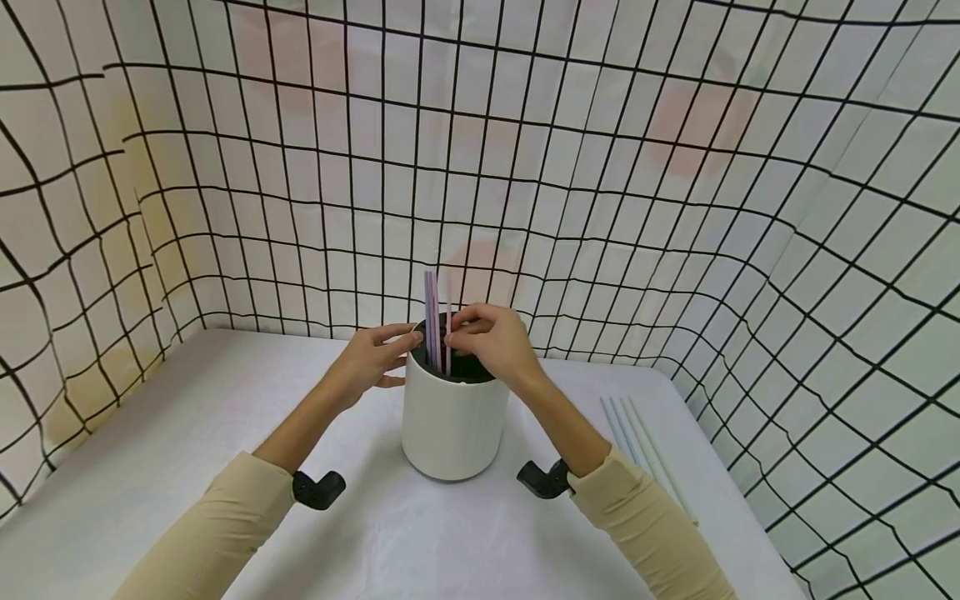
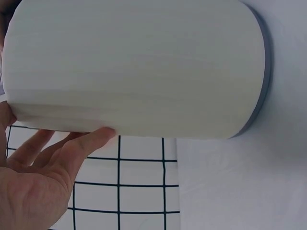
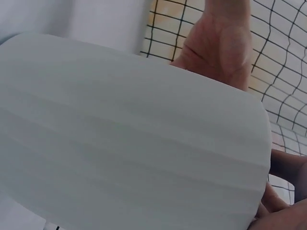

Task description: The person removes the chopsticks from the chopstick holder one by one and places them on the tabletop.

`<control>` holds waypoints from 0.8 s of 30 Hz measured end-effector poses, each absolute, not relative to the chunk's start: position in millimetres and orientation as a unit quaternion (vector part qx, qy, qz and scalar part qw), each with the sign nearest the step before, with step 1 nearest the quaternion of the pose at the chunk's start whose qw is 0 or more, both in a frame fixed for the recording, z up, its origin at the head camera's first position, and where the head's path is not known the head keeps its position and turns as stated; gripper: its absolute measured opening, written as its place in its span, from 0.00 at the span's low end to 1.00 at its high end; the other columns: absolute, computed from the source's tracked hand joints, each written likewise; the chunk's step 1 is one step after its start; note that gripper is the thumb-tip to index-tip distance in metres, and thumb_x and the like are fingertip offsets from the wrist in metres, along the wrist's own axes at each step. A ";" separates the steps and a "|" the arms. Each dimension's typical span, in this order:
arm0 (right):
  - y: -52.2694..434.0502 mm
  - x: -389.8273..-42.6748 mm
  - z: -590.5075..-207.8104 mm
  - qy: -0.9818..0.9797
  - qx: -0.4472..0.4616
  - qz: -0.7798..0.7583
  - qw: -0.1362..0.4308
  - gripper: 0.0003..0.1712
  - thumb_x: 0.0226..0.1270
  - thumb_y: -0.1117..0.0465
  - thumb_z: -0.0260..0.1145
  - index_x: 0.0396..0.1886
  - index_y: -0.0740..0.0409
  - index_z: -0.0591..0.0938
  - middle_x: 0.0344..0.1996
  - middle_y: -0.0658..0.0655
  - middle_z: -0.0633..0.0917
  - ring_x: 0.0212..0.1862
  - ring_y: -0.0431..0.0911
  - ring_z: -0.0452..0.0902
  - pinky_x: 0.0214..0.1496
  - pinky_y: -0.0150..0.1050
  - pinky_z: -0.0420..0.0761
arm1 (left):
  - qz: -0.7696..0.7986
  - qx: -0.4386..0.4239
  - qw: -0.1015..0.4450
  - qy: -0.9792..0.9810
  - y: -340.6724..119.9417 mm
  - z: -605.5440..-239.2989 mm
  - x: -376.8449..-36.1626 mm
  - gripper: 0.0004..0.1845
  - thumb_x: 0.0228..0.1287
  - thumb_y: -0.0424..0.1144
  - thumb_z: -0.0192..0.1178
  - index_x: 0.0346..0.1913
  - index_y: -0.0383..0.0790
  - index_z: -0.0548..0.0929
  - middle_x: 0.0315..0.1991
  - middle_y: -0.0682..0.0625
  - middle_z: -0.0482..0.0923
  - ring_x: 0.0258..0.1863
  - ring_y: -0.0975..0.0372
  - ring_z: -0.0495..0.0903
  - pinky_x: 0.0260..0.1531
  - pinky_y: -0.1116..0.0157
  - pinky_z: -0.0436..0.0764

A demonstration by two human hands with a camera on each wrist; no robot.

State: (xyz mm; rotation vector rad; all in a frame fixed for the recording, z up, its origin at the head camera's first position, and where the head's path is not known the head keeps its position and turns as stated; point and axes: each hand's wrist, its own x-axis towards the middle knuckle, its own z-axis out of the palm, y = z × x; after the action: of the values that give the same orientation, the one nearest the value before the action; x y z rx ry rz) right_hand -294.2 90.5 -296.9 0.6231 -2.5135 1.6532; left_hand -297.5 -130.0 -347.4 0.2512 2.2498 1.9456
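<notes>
A white cylindrical container (image 1: 453, 425) with a dark inside stands upright on the table. Several thin purple and pink straws (image 1: 431, 308) rise from its left part. My right hand (image 1: 495, 337) is over the opening, pinching a pink straw (image 1: 448, 354) between thumb and fingers; its lower end is inside the container. My left hand (image 1: 367, 360) rests against the container's left side near the rim, fingers spread. In the left wrist view, fingertips of the left hand (image 2: 45, 177) touch the outer wall. The container hides most of the right hand (image 3: 283, 218) in the right wrist view.
Several light blue and green straws (image 1: 648, 450) lie on the white-covered table (image 1: 360, 517), right of the container and partly behind the right forearm. A black wire grid (image 1: 480, 167) with white sheeting behind it encloses the back and sides.
</notes>
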 end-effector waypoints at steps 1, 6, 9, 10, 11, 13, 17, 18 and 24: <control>91.2 -293.3 -295.9 -0.813 0.203 0.545 0.033 0.08 0.65 0.66 0.73 0.43 0.63 0.85 0.41 0.62 0.90 0.38 0.49 0.89 0.46 0.44 0.90 | 0.649 0.084 0.079 0.752 -130.2 -347.1 -297.3 0.34 0.74 0.53 0.60 0.76 0.42 0.67 0.72 0.41 0.71 0.70 0.44 0.72 0.55 0.52 0.85; 95.0 -290.3 -288.9 -0.785 0.197 0.587 0.036 0.10 0.66 0.67 0.71 0.44 0.65 0.82 0.42 0.65 0.89 0.39 0.51 0.90 0.45 0.42 0.90 | 0.645 0.084 0.078 0.755 -130.3 -347.4 -297.9 0.35 0.74 0.54 0.60 0.76 0.42 0.67 0.72 0.41 0.71 0.70 0.44 0.72 0.54 0.52 0.86; 99.2 -289.5 -284.1 -0.768 0.185 0.611 0.052 0.09 0.67 0.68 0.70 0.43 0.64 0.80 0.41 0.67 0.89 0.38 0.51 0.90 0.46 0.43 0.90 | 0.644 0.082 0.079 0.757 -130.6 -348.1 -298.6 0.35 0.74 0.54 0.60 0.76 0.42 0.67 0.72 0.41 0.71 0.70 0.44 0.72 0.54 0.52 0.86; 101.0 -289.3 -282.2 -0.761 0.181 0.620 0.058 0.09 0.67 0.68 0.70 0.43 0.65 0.80 0.41 0.68 0.88 0.37 0.51 0.90 0.46 0.44 0.90 | 0.644 0.081 0.079 0.756 -130.6 -348.2 -298.6 0.34 0.73 0.53 0.60 0.76 0.42 0.67 0.72 0.41 0.71 0.70 0.44 0.72 0.54 0.51 0.85; 103.0 -289.1 -280.2 -0.752 0.178 0.631 0.062 0.09 0.67 0.69 0.69 0.44 0.65 0.79 0.42 0.69 0.88 0.36 0.52 0.90 0.46 0.45 0.90 | 0.645 0.079 0.079 0.756 -130.7 -348.3 -298.5 0.34 0.73 0.53 0.60 0.76 0.43 0.67 0.72 0.41 0.71 0.70 0.45 0.72 0.55 0.51 0.85; 107.5 -288.6 -276.1 -0.738 0.171 0.649 0.070 0.09 0.68 0.69 0.69 0.44 0.65 0.79 0.42 0.71 0.87 0.36 0.51 0.90 0.46 0.46 0.90 | 0.645 0.081 0.079 0.756 -130.8 -348.5 -298.3 0.35 0.73 0.53 0.60 0.76 0.42 0.67 0.72 0.41 0.71 0.71 0.44 0.71 0.55 0.51 0.85; 118.2 -288.5 -267.3 -0.705 0.166 0.684 0.086 0.10 0.68 0.69 0.68 0.46 0.65 0.77 0.39 0.68 0.86 0.36 0.52 0.89 0.45 0.47 0.90 | 0.644 0.081 0.078 0.757 -130.7 -348.5 -297.8 0.35 0.73 0.53 0.60 0.76 0.42 0.67 0.72 0.41 0.70 0.71 0.44 0.71 0.55 0.50 0.85; 121.4 -288.5 -265.0 -0.699 0.163 0.690 0.091 0.11 0.69 0.69 0.68 0.47 0.66 0.77 0.38 0.65 0.86 0.37 0.53 0.88 0.45 0.47 0.90 | 0.643 0.082 0.078 0.757 -130.6 -348.5 -297.9 0.35 0.73 0.53 0.60 0.76 0.42 0.67 0.72 0.40 0.70 0.71 0.44 0.71 0.55 0.50 0.85; 141.0 -289.1 -251.6 -0.670 0.140 0.719 0.118 0.14 0.68 0.68 0.68 0.49 0.68 0.76 0.35 0.57 0.87 0.38 0.53 0.89 0.46 0.47 0.90 | 0.644 0.078 0.078 0.757 -130.8 -347.3 -297.4 0.34 0.73 0.53 0.61 0.76 0.43 0.67 0.72 0.41 0.71 0.71 0.44 0.71 0.55 0.51 0.85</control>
State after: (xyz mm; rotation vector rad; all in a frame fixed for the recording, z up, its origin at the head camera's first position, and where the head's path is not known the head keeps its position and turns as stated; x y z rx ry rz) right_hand -289.1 141.0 -251.6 0.4086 -1.9608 2.1033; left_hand -297.4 -130.8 -347.3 0.2346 2.2663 1.9285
